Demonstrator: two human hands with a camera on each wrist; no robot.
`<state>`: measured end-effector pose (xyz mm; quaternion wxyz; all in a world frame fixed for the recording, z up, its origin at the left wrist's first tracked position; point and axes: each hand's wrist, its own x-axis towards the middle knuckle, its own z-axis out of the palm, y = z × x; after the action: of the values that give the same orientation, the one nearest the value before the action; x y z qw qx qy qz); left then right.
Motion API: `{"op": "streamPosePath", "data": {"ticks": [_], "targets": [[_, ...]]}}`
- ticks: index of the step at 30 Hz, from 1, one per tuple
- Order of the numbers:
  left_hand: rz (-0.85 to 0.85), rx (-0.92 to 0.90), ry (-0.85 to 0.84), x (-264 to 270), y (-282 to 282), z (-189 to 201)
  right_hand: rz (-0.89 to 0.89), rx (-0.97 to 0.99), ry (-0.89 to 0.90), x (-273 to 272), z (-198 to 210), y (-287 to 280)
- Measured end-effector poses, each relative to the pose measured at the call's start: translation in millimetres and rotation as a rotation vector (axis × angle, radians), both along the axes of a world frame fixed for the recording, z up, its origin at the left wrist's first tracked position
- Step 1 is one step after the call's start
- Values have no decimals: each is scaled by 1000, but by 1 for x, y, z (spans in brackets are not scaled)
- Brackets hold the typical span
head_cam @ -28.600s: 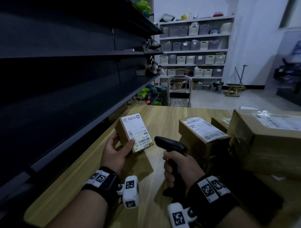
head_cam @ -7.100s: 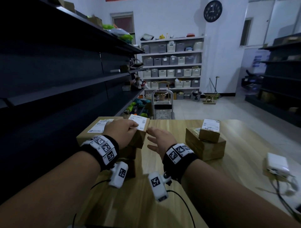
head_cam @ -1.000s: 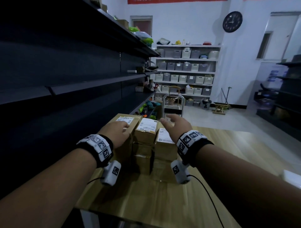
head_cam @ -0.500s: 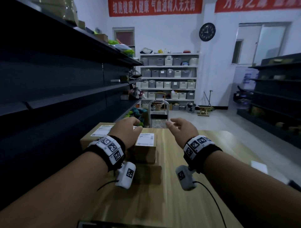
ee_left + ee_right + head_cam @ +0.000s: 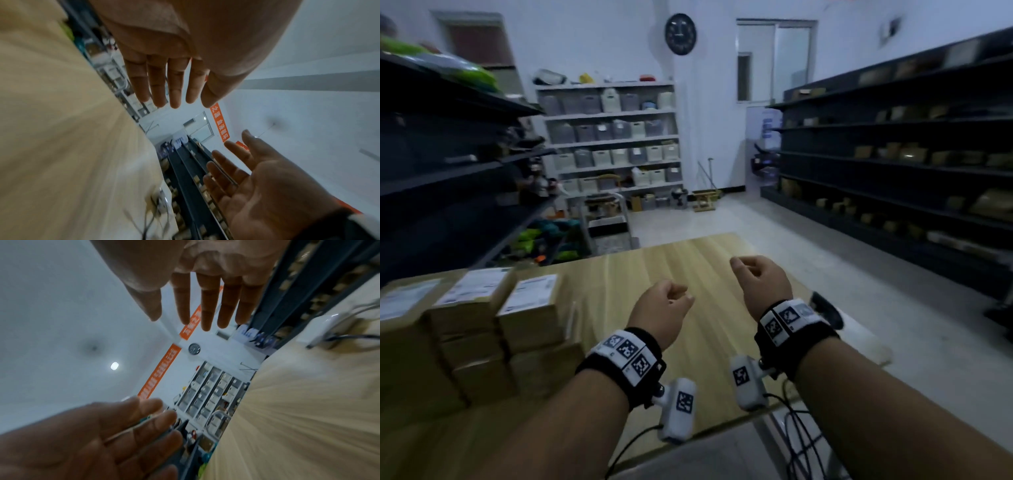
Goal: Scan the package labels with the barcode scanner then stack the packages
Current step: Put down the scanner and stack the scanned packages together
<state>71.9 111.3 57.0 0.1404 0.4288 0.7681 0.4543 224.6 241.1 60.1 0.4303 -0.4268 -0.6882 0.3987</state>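
Observation:
Several brown cardboard packages (image 5: pixel 530 318) with white labels stand stacked side by side at the table's left. My left hand (image 5: pixel 671 298) hovers over bare wood to the right of the stack and holds nothing. My right hand (image 5: pixel 750 270) floats further right, also holding nothing. The wrist views show the left hand's fingers (image 5: pixel 162 84) and the right hand's fingers (image 5: pixel 205 305) straight and slightly spread. A black object that looks like the barcode scanner (image 5: pixel 827 310) lies at the table's right edge, partly hidden behind my right wristband.
The wooden table (image 5: pixel 688 260) ends just beyond my hands. A white box with cables (image 5: pixel 320 327) sits near its right edge. Dark shelving (image 5: pixel 893 164) lines the right wall and more the left. A hand cart (image 5: pixel 607 222) stands past the table.
Both hands have come off the package stack and moved right over the bare table. My view has swung right, so the stack now sits at the far left.

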Motion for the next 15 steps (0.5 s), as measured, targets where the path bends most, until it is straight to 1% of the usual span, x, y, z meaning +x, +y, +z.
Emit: {"op": "streamPosePath", "data": {"ticks": [4,7,11,13,15], "targets": [[-68,-21,-126,36,42,-25,-167,-141,140,54,-28,24],[-99,-37,-222,59,69,-40,-272,-213,111,91,-46,41],[-145,-88,-337,89,102,-62,-391,-344,144,119,-73,67],[-185,-126,-348,103,117,-73,-416,-432,179,127,-86,72],[-225,-159,-327,115,129,-80,-403,-510,217,132,-99,76]]}}
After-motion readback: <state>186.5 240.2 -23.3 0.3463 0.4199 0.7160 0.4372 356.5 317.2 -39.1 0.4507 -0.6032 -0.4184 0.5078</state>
